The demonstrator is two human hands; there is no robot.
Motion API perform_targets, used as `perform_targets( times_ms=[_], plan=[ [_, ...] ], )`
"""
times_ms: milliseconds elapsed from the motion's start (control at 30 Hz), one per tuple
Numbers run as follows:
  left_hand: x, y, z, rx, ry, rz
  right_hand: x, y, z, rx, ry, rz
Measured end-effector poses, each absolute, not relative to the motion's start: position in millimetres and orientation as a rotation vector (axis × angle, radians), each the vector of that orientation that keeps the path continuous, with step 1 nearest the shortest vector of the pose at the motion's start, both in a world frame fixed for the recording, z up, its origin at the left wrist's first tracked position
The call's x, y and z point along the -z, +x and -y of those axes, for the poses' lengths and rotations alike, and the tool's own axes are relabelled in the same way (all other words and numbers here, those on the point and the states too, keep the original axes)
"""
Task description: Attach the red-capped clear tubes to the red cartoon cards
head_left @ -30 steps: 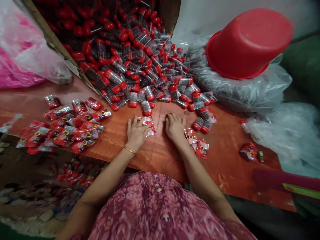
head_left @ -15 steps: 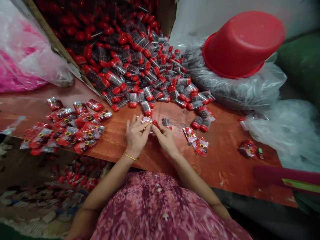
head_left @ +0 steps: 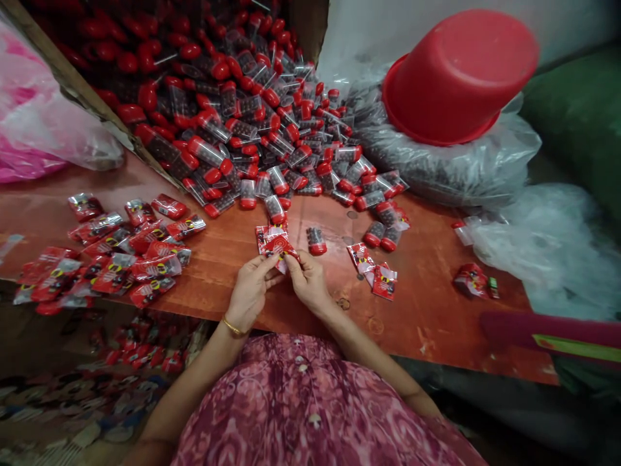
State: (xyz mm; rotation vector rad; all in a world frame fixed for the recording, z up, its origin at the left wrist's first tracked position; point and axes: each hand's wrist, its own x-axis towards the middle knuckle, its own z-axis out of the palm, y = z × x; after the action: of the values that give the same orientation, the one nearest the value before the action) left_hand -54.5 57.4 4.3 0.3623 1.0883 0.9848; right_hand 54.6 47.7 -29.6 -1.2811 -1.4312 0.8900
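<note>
Between my two hands is a small red printed packet (head_left: 280, 246), pinched at its lower edge. My left hand (head_left: 251, 288) has thumb and fingers closed on its left side. My right hand (head_left: 309, 279) grips the right side with thumb and forefinger. Just beyond the packet, more red printed packets (head_left: 262, 237) lie on the table, partly covered by it. A clear container with a red end (head_left: 316, 241) lies to the right of the packet, apart from my hands. Further right rest a few flat red packets (head_left: 384, 282).
A large heap of clear red-capped containers (head_left: 252, 136) spills from a cardboard box (head_left: 310, 29). Filled red packets (head_left: 116, 272) are piled at the left. An upturned red tub (head_left: 460, 77) sits on a plastic bag (head_left: 436, 171) at the back right. The table edge (head_left: 407, 356) runs before me.
My hands have drawn slightly back towards me, and the red packet between them now shows its printed face. The small container on the right is no longer partly covered by my right hand.
</note>
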Motion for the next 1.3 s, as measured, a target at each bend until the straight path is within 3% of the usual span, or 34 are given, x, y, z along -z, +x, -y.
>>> perform_targets(
  times_ms=[133,267,467,900,1100,1300],
  plan=[
    [-4.4,-57.9,-65.6,-1.038,0.358,-1.139,19.4,83.6,-62.6,-0.913,-1.249,1.585],
    [-4.4,-59.8,-69.3,-1.023,0.359,-1.15,8.8,137.1,-100.8,-0.444,-1.367,2.258],
    [-4.9,-58.0,-68.3,-0.958,0.293,-1.106,7.9,171.4,-120.9,-0.288,-1.394,2.798],
    [3.2,-55.0,-69.4,-0.956,0.287,-1.133,26.0,166.3,-43.5,-0.754,-1.671,2.171],
    [2.3,-52.4,-68.0,-0.96,0.336,-1.14,7.4,144.0,-12.0,-1.196,-1.356,1.879],
    [-6.4,-49.2,-64.1,-1.0,0.393,-1.098,0.6,123.8,-12.9,-1.375,-1.267,1.631]
  ],
)
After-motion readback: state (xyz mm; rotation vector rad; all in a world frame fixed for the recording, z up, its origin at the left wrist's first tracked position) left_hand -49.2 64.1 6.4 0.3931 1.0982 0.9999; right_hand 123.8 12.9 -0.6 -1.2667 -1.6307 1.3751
